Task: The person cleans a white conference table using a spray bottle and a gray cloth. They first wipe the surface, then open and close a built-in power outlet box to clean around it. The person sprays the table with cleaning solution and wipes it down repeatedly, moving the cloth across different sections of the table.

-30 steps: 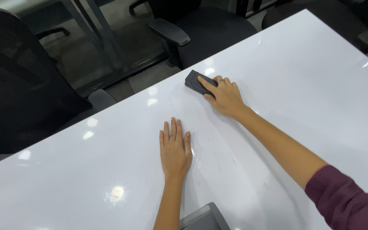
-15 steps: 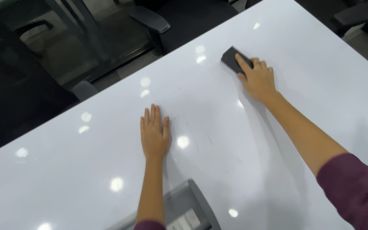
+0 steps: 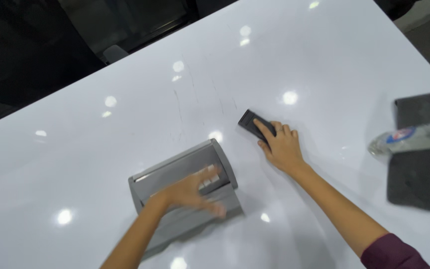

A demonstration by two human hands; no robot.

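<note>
- Surface (image 3: 324, 55), white and glossy, filled most of the view, with faint dark streaks just beyond the eraser; half a second before, the eraser had been farther out along it.
- Cloth (image 3: 419, 174), dark grey, lay at the right edge, well apart from both hands, with a clear bottle (image 3: 414, 137) lying across it.
- Grey box (image 3: 185, 169), a flat hinged metal unit on the surface, had come under the left hand, which a moment earlier had been pressed flat on bare surface.
- Left hand (image 3: 195, 192) was blurred with motion over the box's near side, fingers spread and loose, touching but not gripping it as far as I could tell.
- Right hand (image 3: 282, 147) pressed down on the eraser, fingers (image 3: 265, 127) extended over its top, holding it against the surface.
- Eraser (image 3: 252, 123), small, dark and block-shaped, lay under those fingertips, its far end poking out, just right of the box.
</note>
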